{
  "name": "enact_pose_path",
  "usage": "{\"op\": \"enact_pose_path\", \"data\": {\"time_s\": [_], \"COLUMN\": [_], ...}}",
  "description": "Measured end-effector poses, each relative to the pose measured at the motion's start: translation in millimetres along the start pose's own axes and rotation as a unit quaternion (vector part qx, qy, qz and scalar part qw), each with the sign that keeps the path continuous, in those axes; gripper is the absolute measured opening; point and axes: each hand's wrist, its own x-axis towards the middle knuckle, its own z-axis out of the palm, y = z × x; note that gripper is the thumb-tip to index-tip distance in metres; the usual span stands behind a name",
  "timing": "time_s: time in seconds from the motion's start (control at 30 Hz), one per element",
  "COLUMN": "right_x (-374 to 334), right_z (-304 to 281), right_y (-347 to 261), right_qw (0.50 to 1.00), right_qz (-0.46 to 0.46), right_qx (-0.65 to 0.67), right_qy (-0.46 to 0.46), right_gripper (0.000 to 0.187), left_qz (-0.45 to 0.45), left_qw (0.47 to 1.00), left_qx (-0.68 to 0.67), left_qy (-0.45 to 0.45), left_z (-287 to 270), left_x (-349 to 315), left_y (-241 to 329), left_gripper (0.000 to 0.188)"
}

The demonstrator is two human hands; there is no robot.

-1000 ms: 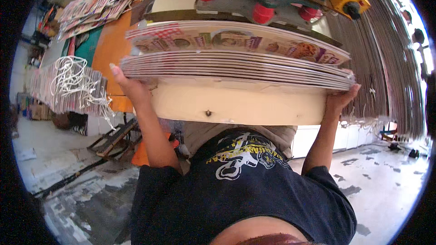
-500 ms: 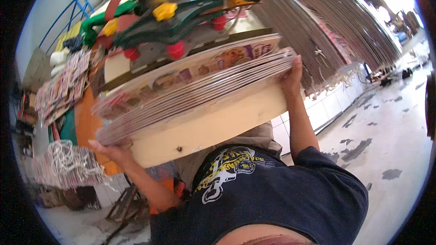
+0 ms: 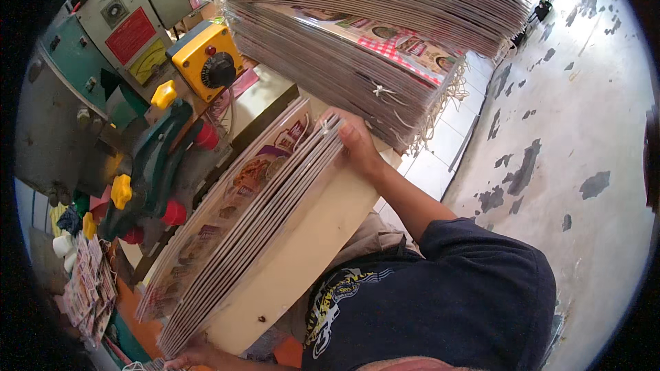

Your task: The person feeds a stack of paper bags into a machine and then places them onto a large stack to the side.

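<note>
A thick stack of flat printed sheets [image 3: 258,223] with food pictures stands on edge along a pale wooden board [image 3: 289,247] in front of me. My right hand [image 3: 356,143] is closed round the stack's far right end, thumb on the near side. At the near left end, my left hand [image 3: 196,356] is closed on the stack's lower corner; some of its fingers are hidden. Just beyond the stack is a machine with a dark green clamp bar [image 3: 161,158], yellow knobs and red feet.
Tall piles of printed sheets with white cords [image 3: 344,75] rise beyond my right hand. A yellow control box [image 3: 206,62] with a black dial sits on the machine. More printed sheets [image 3: 89,288] lie at the left. A worn grey floor [image 3: 536,185] spans the right.
My view has turned to the right, so the stack now slants more steeply and the piles show more fully. Both hands keep their hold at the stack's ends.
</note>
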Motion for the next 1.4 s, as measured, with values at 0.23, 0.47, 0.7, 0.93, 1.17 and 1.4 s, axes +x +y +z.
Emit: {"op": "enact_pose_path", "data": {"time_s": [0.23, 0.47, 0.7, 0.93, 1.17, 1.4], "right_x": [-2.0, -0.6, 0.0, 0.1, -1.7, -1.6], "right_z": [0.7, 6.1, 0.9, 7.2, 6.6, 8.0], "right_y": [5.3, 3.6, 9.6, 4.4, 3.4, 3.5], "right_qw": [1.000, 0.997, 0.998, 0.997, 0.998, 0.996], "right_qz": [0.022, 0.042, 0.041, 0.053, 0.049, 0.059], "right_qx": [0.009, 0.048, 0.041, 0.050, 0.023, 0.045], "right_qy": [0.012, 0.031, 0.027, 0.037, 0.043, 0.046], "right_gripper": [0.072, 0.079, 0.076, 0.076, 0.075, 0.072], "left_qz": [0.026, -0.051, 0.021, 0.051, 0.067, 0.091], "left_qw": [0.995, 0.984, 0.985, 0.978, 0.982, 0.977], "left_qx": [-0.026, -0.064, -0.013, 0.000, -0.013, -0.010], "left_qy": [-0.095, -0.159, -0.172, -0.201, -0.175, -0.192], "left_z": [-29.8, -52.1, -7.8, -38.1, 0.9, 0.8], "left_x": [20.4, 28.3, -10.7, 19.8, -17.3, -18.4], "left_y": [-18.1, -22.9, -11.9, -26.7, 2.0, 1.1], "left_gripper": [0.106, 0.105, 0.101, 0.096, 0.092, 0.093]}}
